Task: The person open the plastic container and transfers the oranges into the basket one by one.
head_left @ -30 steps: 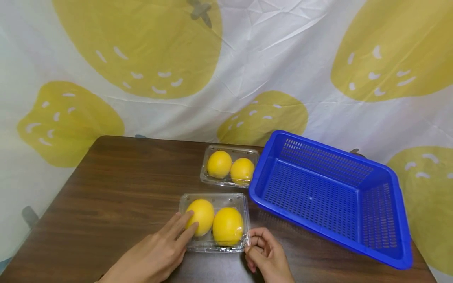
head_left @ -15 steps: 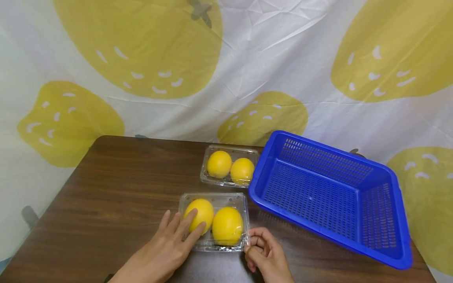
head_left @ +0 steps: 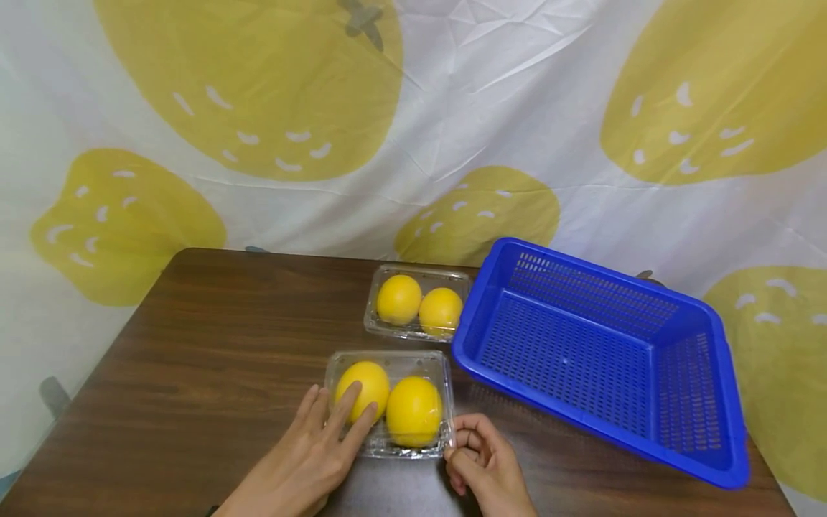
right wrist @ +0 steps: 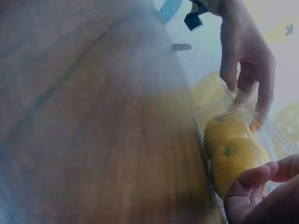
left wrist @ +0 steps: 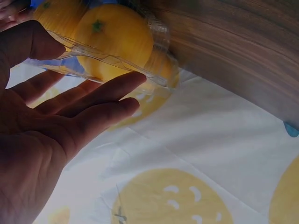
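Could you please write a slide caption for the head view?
Left hand and right hand on the nearer fruit box, with a blue basket alongside.

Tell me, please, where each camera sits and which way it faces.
Head: on the head, facing forward and down at the table, near box and blue basket; left hand and right hand show.
Left wrist: on that wrist, facing the near box and cloth; mainly the left hand shows.
Right wrist: on that wrist, facing the table and near box; both hands show.
Both wrist views share the near box.
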Demonstrator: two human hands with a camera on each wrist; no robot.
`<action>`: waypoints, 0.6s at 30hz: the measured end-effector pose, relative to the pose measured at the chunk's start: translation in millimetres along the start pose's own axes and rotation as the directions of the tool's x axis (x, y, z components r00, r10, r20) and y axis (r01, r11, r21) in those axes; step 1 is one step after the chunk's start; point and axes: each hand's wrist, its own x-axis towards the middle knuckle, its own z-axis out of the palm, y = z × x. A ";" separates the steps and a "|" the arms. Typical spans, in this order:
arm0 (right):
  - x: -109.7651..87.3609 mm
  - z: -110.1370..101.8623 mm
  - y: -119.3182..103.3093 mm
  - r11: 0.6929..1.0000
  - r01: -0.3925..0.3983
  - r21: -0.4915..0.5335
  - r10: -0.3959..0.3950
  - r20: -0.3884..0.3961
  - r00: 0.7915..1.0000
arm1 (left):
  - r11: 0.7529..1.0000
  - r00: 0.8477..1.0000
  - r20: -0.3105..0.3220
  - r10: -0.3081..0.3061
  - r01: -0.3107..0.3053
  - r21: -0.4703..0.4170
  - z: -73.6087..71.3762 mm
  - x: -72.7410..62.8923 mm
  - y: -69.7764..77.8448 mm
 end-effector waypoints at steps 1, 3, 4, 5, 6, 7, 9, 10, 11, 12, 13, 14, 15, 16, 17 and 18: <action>0.0 -0.2 0.0 1.000 0.001 0.000 -0.001 0.001 1.000 | 1.000 1.000 0.001 -0.002 0.002 -0.003 -0.4 0.6 0.1; 0.2 -0.5 0.1 1.000 0.001 0.001 -0.001 0.003 1.000 | 1.000 1.000 -0.002 -0.006 0.006 -0.007 -0.8 1.8 0.1; 0.3 -0.6 0.1 1.000 0.003 0.002 -0.003 0.003 1.000 | 1.000 1.000 -0.004 -0.008 0.007 -0.008 -1.0 2.4 -0.1; 0.3 -0.7 0.2 1.000 0.004 0.003 -0.004 0.004 1.000 | 1.000 1.000 -0.007 -0.009 0.009 -0.008 -1.2 3.1 -0.3; 0.5 -0.9 0.2 1.000 0.008 0.004 -0.008 0.007 1.000 | 1.000 1.000 -0.011 -0.009 0.009 -0.008 -1.3 4.0 -0.6; 0.6 -1.0 0.2 1.000 0.011 0.004 -0.011 0.009 1.000 | 1.000 1.000 -0.011 -0.007 0.007 -0.012 -1.4 4.5 -1.0; 0.7 -1.1 0.1 1.000 0.014 0.004 -0.014 0.011 1.000 | 1.000 1.000 -0.014 -0.006 0.005 -0.030 -1.5 5.3 -1.8; 0.8 -1.1 0.1 1.000 0.015 0.004 -0.015 0.011 1.000 | 0.999 1.000 -0.018 -0.005 0.004 -0.039 -1.3 5.6 -2.4; 0.8 -1.2 0.0 1.000 0.015 0.004 -0.015 0.012 1.000 | 0.999 1.000 -0.022 -0.004 0.003 -0.050 -1.1 5.9 -2.9; 0.9 -1.3 -0.1 1.000 0.015 0.003 -0.015 0.012 1.000 | 0.998 1.000 -0.029 -0.004 0.002 -0.059 -1.0 6.2 -3.4; 0.9 -1.3 -0.2 1.000 0.014 0.003 -0.014 0.012 1.000 | 0.998 0.999 -0.036 -0.003 0.000 -0.067 -0.8 6.3 -3.9; 0.8 -1.3 -0.3 1.000 0.013 0.002 -0.013 0.011 1.000 | 0.997 0.999 -0.042 -0.002 -0.002 -0.073 -0.6 6.4 -4.4; 0.8 -1.4 -0.4 1.000 0.011 0.002 -0.011 0.011 1.000 | 0.997 0.999 -0.048 0.001 -0.004 -0.072 -0.5 6.5 -4.9; 0.8 -1.4 -0.4 1.000 0.010 0.000 -0.010 0.011 1.000 | 0.997 0.999 -0.053 0.003 -0.007 -0.074 -0.4 6.7 -5.5; 0.7 -1.4 -0.5 1.000 0.009 0.000 -0.009 0.011 1.000 | 0.997 0.999 -0.054 0.005 -0.009 -0.075 -0.4 6.9 -5.9; 0.7 -1.4 -0.5 1.000 0.008 -0.001 -0.008 0.012 1.000 | 0.997 0.998 -0.055 0.008 -0.012 -0.076 -0.5 7.0 -6.2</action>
